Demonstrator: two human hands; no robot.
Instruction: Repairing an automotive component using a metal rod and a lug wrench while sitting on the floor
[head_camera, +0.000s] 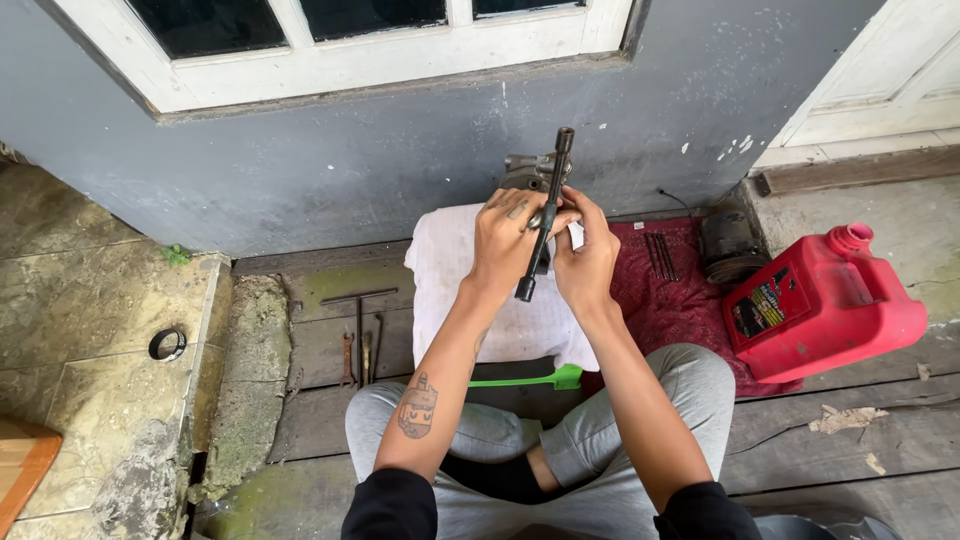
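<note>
I sit cross-legged on wooden planks. My left hand (508, 240) and my right hand (585, 252) are both closed around a black socket wrench bar (556, 170) that stands nearly upright, its lower end (525, 290) pointing toward me. A grey metal engine part (527, 170) shows just behind my hands, partly hidden by them. Under my hands lies a white cloth (450, 260). A green brush (520, 380) rests near my knees.
A red plastic jug (820, 305) lies at the right on a dark red cloth (670, 300), next to a round dark metal part (730, 250) and several thin rods (660, 255). A T-handle wrench (358, 320) and small spanners lie left. A ring (167, 344) sits on the stone slab.
</note>
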